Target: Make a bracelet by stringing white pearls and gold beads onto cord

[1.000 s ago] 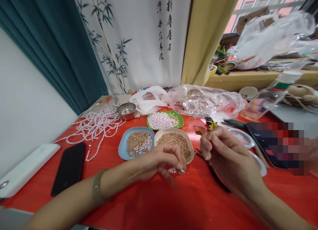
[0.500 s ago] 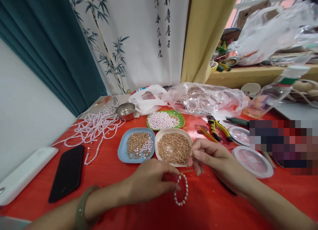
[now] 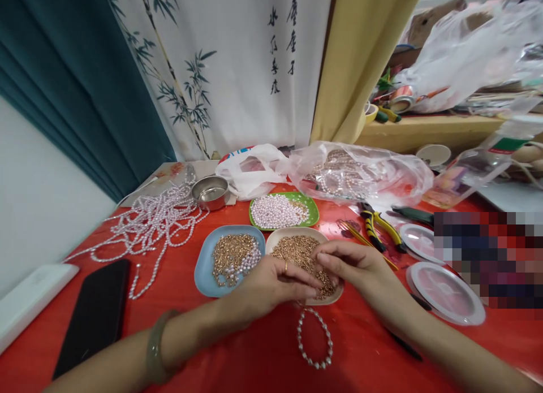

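Observation:
My left hand (image 3: 267, 288), with a ring on one finger, is pinched closed over the front of the cream dish (image 3: 339, 297). From its fingertips hangs a loop-shaped beaded bracelet (image 3: 318, 366) of silvery pearl-like beads, above the red tabletop. My right hand (image 3: 358, 263) is also closed in a pinch, close to the left fingertips; whatever lies in it is too small to make out. Gold beads (image 3: 294, 251) fill the cream dish. Left of it, a blue dish (image 3: 203, 271) carries gold and pale pink beads. Behind both, a green dish (image 3: 314, 215) contains pinkish-white beads.
Tangled bead strands (image 3: 163, 223) and a black phone (image 3: 95, 311) lie at left, near a metal bowl (image 3: 211, 192). Yellow-black pliers (image 3: 384, 229), round plastic cases (image 3: 447, 294) and a bottle (image 3: 470, 167) are at right. A clear bag (image 3: 360, 172) of beads lies behind.
My hands have come closer together, with the left fingers now reaching toward the right ones. The bracelet has turned and hangs as a wider loop. The view has shifted slightly.

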{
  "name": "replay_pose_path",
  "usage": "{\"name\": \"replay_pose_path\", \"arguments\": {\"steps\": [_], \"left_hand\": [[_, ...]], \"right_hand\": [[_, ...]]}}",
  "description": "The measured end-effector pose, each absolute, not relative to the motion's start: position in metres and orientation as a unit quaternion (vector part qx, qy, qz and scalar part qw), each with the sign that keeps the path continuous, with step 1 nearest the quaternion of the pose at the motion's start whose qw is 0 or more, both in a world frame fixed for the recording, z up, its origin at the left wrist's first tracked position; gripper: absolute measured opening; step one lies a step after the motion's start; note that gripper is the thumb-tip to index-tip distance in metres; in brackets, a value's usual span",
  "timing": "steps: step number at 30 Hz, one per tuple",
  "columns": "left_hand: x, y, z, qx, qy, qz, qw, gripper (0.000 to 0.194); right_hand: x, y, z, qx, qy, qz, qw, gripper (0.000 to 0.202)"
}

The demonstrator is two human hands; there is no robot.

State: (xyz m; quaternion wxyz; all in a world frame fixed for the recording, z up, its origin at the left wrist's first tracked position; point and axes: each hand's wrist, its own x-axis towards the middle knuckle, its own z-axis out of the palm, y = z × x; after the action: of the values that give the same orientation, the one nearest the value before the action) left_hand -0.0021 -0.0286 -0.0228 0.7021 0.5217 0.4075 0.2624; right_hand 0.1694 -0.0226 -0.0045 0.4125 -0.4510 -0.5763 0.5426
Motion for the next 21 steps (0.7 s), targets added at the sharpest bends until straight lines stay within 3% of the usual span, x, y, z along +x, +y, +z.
{"name": "replay_pose_path", "arguments": {"steps": [5, 21], "left_hand": [[-0.003, -0.025, -0.026, 0.443, 0.422, 0.272, 0.743, 0.026], [0.002, -0.027, -0.021, 0.442, 0.404, 0.289, 0.747, 0.018]], "right_hand": [[0.17, -0.019, -0.013, -0.465, -0.574, 0.506, 0.445, 0.004], [0.161, -0.032, -0.006, -0.428, -0.597, 0.525, 0.431, 0.008]]}}
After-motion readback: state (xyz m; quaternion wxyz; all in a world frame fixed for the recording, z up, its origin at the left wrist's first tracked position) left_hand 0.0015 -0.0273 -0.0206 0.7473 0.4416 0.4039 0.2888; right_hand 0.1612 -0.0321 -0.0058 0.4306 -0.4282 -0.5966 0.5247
